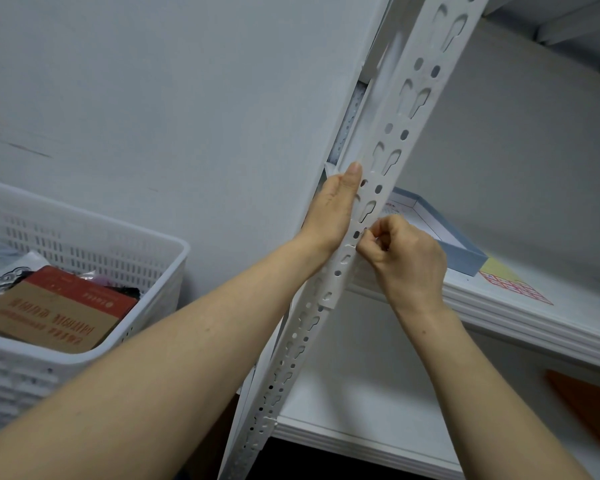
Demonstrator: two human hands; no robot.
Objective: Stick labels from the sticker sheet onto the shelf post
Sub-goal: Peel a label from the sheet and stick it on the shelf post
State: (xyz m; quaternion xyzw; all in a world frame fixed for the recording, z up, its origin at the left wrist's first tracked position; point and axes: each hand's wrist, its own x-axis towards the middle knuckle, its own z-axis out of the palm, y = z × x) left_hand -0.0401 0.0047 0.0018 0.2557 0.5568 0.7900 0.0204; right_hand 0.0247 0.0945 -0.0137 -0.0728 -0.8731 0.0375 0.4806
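The white perforated shelf post (400,133) runs diagonally from the top right down to the bottom middle. My left hand (333,209) lies flat against the post's left edge, fingers straight, thumb tip pointing up. My right hand (407,256) is curled at the post's right edge just below, fingertips pinched together on something tiny that touches the post; it is too small to identify as a label. The sticker sheet (515,284), yellow with red-outlined labels, lies on the middle shelf (534,317) to the right.
A blue-rimmed box lid (454,249) sits on the middle shelf behind my right hand. A white slotted basket (84,244) with a red and brown box stands at the left. An orange object (593,410) lies on the lower shelf (361,410).
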